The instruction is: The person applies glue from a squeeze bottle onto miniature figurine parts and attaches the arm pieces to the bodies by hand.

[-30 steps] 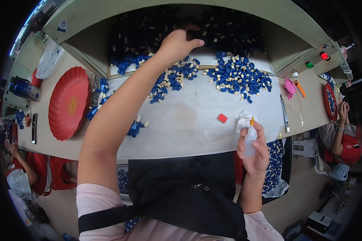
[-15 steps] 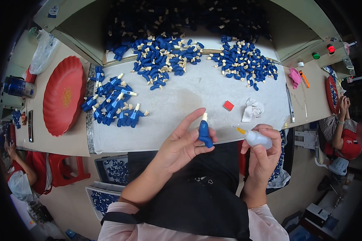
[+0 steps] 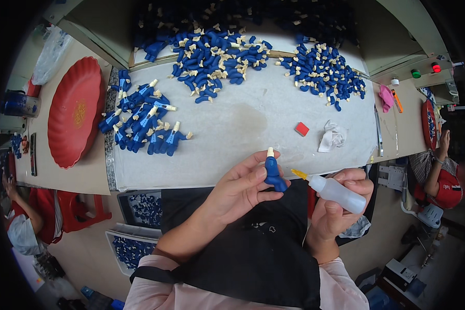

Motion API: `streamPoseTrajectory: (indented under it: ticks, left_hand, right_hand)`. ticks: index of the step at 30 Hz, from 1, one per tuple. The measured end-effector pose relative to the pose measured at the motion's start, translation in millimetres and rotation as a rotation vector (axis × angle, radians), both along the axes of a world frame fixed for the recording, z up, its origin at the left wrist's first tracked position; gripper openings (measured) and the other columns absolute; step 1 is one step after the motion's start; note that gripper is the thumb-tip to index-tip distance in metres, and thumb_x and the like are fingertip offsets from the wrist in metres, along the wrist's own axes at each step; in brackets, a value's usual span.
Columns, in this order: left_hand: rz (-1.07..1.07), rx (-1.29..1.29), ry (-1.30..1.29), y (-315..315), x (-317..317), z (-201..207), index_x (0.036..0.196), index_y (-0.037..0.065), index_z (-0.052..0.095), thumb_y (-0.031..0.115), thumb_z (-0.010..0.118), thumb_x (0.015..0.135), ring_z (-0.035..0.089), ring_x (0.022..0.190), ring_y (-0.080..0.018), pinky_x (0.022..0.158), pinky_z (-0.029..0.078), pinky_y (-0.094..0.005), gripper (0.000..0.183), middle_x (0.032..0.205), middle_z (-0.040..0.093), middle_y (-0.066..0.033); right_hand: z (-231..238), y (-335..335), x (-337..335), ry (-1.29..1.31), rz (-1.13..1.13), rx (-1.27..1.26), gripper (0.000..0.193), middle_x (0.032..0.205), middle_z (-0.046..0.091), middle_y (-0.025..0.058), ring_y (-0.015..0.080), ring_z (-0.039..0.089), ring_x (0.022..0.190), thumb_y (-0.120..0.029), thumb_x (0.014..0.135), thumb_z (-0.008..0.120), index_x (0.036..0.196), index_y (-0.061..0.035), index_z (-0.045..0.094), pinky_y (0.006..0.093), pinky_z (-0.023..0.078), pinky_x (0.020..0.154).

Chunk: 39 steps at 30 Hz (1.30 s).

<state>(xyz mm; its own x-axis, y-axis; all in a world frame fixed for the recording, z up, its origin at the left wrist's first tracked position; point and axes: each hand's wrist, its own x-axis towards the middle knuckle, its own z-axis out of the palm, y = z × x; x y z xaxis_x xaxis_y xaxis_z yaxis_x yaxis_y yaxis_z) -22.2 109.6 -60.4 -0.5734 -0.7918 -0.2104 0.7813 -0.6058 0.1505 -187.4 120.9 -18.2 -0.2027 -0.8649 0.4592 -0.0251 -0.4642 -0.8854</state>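
Between the fingers of my left hand (image 3: 237, 187) stands a blue figurine torso (image 3: 273, 173) with a cream neck on top and a bent limb below. My right hand (image 3: 342, 204) is wrapped round a translucent white squeeze bottle (image 3: 341, 194). The bottle's yellow nozzle (image 3: 298, 174) points left at the torso, a small gap apart from it. On the table ahead lie similar blue figurine bodies (image 3: 144, 124) at the left, with heaps of blue arm-like pieces with cream hands (image 3: 212, 62) farther back.
A small red block (image 3: 301, 129) and a crumpled white tissue (image 3: 332, 136) lie on the white tabletop (image 3: 212, 139). At the left is a red scalloped tray (image 3: 75, 113). Another heap of blue pieces (image 3: 325, 72) sits back right. Bins (image 3: 134, 250) stand below left. People work at both sides.
The bottle has tilted, its nozzle swinging closer to the torso. My left hand still holds the torso, a little farther right in the picture. The whole view has shifted slightly.
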Motion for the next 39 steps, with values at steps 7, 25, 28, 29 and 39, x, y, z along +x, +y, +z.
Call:
streamPoseTrajectory:
  ticks: [7,25,28,29,39]
  left_hand:
    - [-0.023,0.072,0.094,-1,-1,-4,0.118,0.003,0.035,0.012,0.042,0.086,0.053,0.098,-0.0315,0.076,0.051,-0.0347,0.034,0.104,0.05,-0.0179]
    - [0.251,-0.05,-0.276,3,-8,6,0.087,0.008,0.045,0.012,0.05,0.084,0.057,0.085,-0.0148,0.076,0.048,-0.0282,0.008,0.088,0.055,-0.0055]
    - [0.306,-0.136,-0.371,4,-6,8,0.093,0.006,0.046,0.01,0.051,0.083,0.056,0.085,-0.0127,0.076,0.046,-0.0267,0.012,0.089,0.055,-0.005]
    - [0.307,-0.147,-0.429,3,-5,10,0.096,0.005,0.046,0.01,0.051,0.083,0.055,0.084,-0.012,0.076,0.045,-0.0258,0.015,0.089,0.056,-0.0047]
    - [0.316,-0.163,-0.408,4,-2,4,0.101,0.004,0.048,0.01,0.052,0.082,0.053,0.086,-0.0123,0.077,0.042,-0.0255,0.02,0.092,0.057,-0.0066]
  right_hand:
    - [-9,0,5,-0.111,0.032,0.113,0.041,0.091,0.048,0.0119,0.0166,0.051,0.077,-0.007,0.063,0.072,0.087,-0.0062,0.04,0.0255,0.043,0.068]
    - [-20,-10,16,0.048,0.246,0.479,0.033,0.084,0.052,0.0043,0.0096,0.051,0.078,0.001,0.065,0.067,0.095,-0.0002,0.053,0.0211,0.04,0.07]
    - [-23,-12,20,0.032,0.296,0.469,0.029,0.088,0.056,0.0059,0.0104,0.052,0.081,0.0,0.066,0.068,0.091,-0.0001,0.055,0.022,0.04,0.072]
    - [-24,-13,20,0.055,0.315,0.467,0.027,0.088,0.056,0.0064,0.0109,0.052,0.082,-0.001,0.067,0.068,0.09,-0.0002,0.054,0.0224,0.04,0.072]
    - [-28,-10,29,-0.01,0.321,0.47,0.026,0.079,0.051,0.0078,0.0099,0.051,0.065,0.006,0.064,0.066,0.082,-0.0001,0.049,0.0192,0.043,0.054]
